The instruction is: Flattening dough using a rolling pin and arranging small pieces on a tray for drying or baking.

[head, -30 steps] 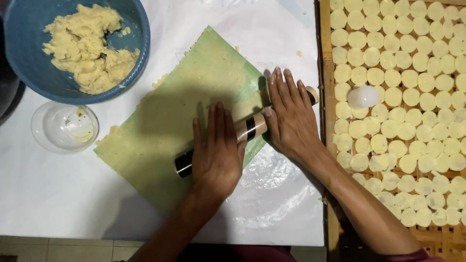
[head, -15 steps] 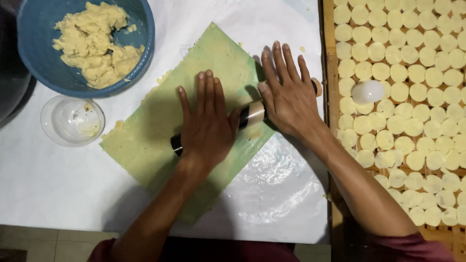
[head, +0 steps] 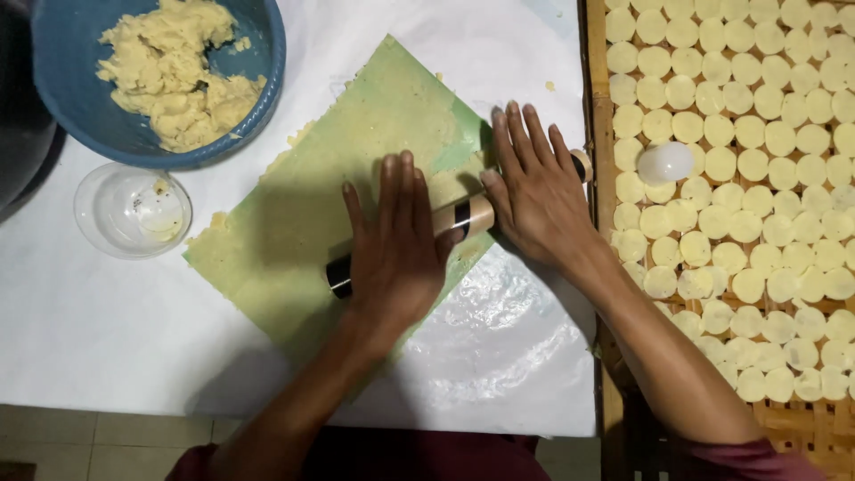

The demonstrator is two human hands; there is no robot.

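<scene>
At the worktop's far left corner the blue bowl (head: 62, 107) of dough (head: 174, 76) is running off the top of the view, so I cannot tell how full it is. Just nearer, the small clear bowl (head: 132, 210) is sitting close to the green sheet (head: 356, 169); if the sheet is creeping that way, it could nudge the bowl.

My left hand (head: 396, 245) is lying flat on the roller (head: 463, 216), fingers (head: 398, 187) pressed together and straight. My right hand (head: 534, 191) is lying flat on it too, fingers slightly spread. The roller is sitting slantwise across the sheet's right half, mid-worktop. With open palms and no grip, it could be slipping sideways, and uneven pressing could be thinning one side. Whatever is being flattened is hidden under the sheet.

The roller's right end (head: 582, 163) is touching the tray's (head: 595, 107) edge; pushing further could knock it, disturbing the discs (head: 766, 134). A white rounded thing (head: 664, 162) is lying among them; I cannot make out what it is.
</scene>
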